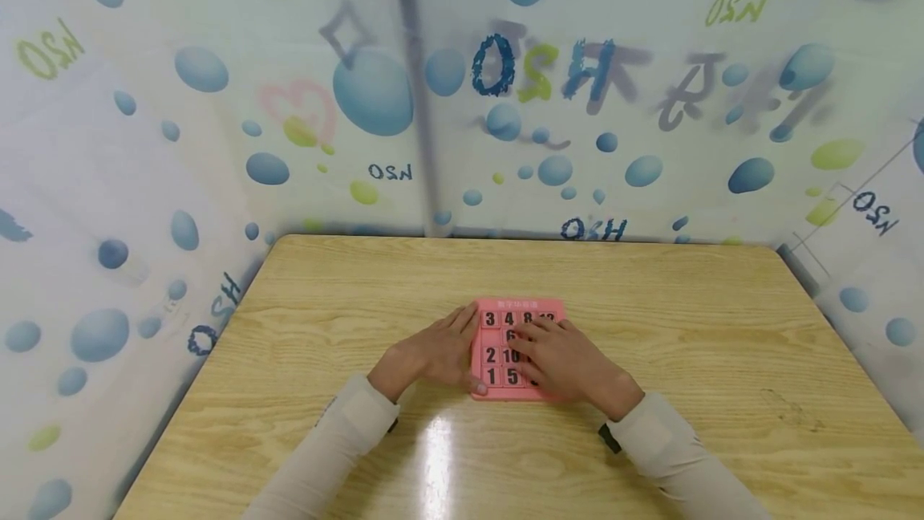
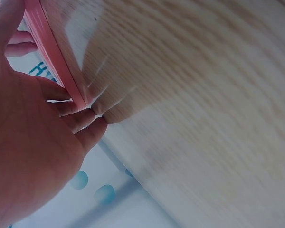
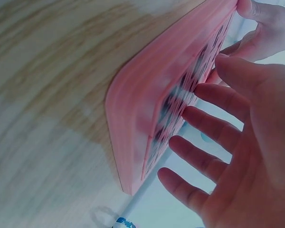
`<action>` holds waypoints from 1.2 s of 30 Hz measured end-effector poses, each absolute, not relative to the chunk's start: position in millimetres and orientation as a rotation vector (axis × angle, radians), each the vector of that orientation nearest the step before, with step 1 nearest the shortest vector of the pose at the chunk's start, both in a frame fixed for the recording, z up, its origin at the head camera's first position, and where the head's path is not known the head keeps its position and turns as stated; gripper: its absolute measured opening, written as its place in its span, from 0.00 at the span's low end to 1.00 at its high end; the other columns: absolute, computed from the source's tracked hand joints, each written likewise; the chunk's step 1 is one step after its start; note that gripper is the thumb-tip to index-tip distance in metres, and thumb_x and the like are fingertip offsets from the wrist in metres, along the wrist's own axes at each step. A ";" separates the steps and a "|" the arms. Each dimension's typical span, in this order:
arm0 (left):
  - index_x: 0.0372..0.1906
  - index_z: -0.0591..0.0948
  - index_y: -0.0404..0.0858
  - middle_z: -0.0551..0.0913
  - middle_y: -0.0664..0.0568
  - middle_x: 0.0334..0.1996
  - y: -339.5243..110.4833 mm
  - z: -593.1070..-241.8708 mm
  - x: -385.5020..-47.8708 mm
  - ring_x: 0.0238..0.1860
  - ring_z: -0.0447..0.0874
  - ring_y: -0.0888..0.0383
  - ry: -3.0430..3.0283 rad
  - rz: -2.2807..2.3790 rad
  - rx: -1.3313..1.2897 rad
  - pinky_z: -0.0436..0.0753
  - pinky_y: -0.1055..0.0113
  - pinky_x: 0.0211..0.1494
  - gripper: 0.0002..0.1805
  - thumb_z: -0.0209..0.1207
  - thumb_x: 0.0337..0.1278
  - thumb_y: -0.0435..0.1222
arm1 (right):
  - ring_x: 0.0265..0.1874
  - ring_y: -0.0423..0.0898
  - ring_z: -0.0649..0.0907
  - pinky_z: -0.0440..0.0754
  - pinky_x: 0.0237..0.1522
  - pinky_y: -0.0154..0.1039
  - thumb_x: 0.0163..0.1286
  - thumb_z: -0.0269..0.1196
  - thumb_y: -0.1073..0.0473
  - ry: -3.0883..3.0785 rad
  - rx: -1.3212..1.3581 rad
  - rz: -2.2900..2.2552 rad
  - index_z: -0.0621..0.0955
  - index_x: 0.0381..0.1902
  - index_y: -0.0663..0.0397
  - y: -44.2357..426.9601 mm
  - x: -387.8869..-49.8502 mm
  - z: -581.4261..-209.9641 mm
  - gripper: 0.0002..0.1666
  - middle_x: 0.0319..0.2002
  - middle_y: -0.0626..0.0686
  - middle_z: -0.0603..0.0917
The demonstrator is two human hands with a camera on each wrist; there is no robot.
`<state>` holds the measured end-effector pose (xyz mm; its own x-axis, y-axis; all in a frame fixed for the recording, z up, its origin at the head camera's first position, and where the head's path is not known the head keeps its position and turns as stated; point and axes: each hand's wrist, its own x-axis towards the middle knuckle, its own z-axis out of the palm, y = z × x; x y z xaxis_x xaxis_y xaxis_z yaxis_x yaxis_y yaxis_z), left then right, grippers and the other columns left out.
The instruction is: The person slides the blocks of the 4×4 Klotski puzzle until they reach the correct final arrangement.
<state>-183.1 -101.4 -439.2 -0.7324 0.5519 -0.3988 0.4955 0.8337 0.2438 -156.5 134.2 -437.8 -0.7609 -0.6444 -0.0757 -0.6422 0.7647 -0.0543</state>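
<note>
Pink number puzzle [image 1: 501,346] is laid flat on the wooden table [image 1: 325,303], well in from the far edge and roughly midway between the far-left and far-right corners. Its long axis is judged, allowing for the slant of the head view, to be pointed from the near side toward the table's far edge. Along its left edge the left hand [image 1: 446,351] is set, fingers extended against the pink side and thumb placed at the near-left corner; the frame is touched and flanked, not clenched. Over the right half the right hand [image 1: 566,355] is spread, its fingers loosely bent and pointed leftward, with nothing grasped; whether every fingertip is rested on the tiles or held just above them cannot be told. Most weight is judged to be carried by 1 relation: the empty slot [image 1: 491,337] in the left column, by which tile 3 [image 1: 490,318] is parted from tile 2 [image 1: 491,355]. Tile 6 [image 1: 509,336] is found directly to its right, between the slot and the right fingertips, so a leftward line across the puzzle is offered. By the left hand the slot is more closely neighboured; by the right, the tile faces are better reached. Several right-hand tiles are hidden beneath the fingers.
</note>
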 end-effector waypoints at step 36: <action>0.80 0.39 0.37 0.32 0.47 0.81 -101.8 -441.0 -184.0 0.80 0.34 0.48 2.558 0.133 0.796 0.50 0.56 0.81 0.65 0.58 0.51 0.70 | 0.69 0.55 0.70 0.66 0.70 0.61 0.78 0.52 0.47 2.773 -1.259 -0.184 0.80 0.62 0.46 112.4 -145.3 -436.8 0.21 0.65 0.49 0.77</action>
<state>-184.0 -101.8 -441.0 -0.7293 0.5586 -0.3951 0.5144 0.8284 0.2216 -145.3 112.4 -436.8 -0.6560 -0.7540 -0.0330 -0.7431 0.6529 -0.1467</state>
